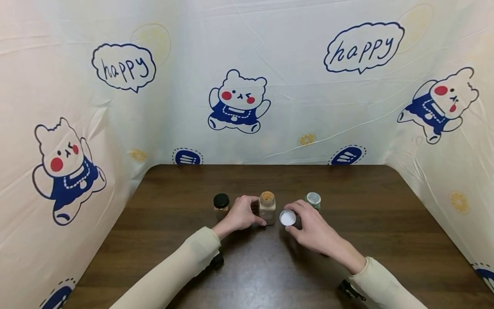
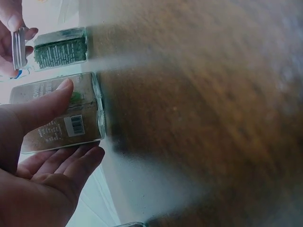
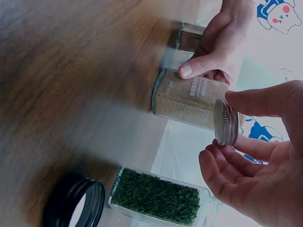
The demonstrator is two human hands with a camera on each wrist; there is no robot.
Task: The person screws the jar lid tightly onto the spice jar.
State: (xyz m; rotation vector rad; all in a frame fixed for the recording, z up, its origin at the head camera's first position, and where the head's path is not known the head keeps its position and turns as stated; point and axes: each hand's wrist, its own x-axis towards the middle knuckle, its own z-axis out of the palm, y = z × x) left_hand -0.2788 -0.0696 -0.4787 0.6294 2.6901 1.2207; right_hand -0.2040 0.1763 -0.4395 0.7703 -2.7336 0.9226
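In the head view, the jar (image 1: pixel 267 212) is seen uncapped, midway between the side edges of the table (image 1: pixel 347 184); from the left wrist, it is clasped by the left hand (image 2: pixel 45 187); from the right wrist, the removed lid (image 3: pixel 227 123) is pinched by the right hand (image 3: pixel 275 182), not yet set down.

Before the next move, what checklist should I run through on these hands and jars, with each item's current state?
1. Left hand gripping the middle jar: ok, thumb and fingers on it.
2. Middle jar upright: ok.
3. Right hand holding the lid: ok, between thumb and fingers.
4. Lid seated on the middle jar: not ok, it is held off to the side and the jar is uncovered.
5. Left jar's black cap on: ok.
6. Green-herb jar sealed: cannot tell.
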